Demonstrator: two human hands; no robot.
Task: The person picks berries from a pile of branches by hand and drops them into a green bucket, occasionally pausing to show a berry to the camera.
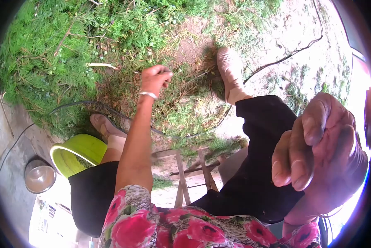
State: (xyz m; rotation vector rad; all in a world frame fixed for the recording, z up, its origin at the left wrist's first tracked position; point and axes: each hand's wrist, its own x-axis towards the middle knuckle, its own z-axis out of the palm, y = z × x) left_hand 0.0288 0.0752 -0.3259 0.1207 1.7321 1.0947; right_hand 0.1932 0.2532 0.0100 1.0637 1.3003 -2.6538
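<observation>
Branches [49, 62] lie on the ground [191, 49] ahead — bucket [88, 144] beside the left leg [115, 143], bowl [40, 178] left of it.

Ground [190, 50]: brown earth at centre, brightly lit at right, grey at left, strewn with short green and dry sprigs. Directly on it: green foliage [40, 58], feathery, heaped thickly far left and thinning toward the right; one pale stick [103, 65], among the foliage; dark cable [282, 60], in lengths at far right, across the middle and at left. Near left: one yellow-green bucket [84, 145], tipped, mouth toward the near side; one round shiny vessel [40, 178], just beside it.
</observation>
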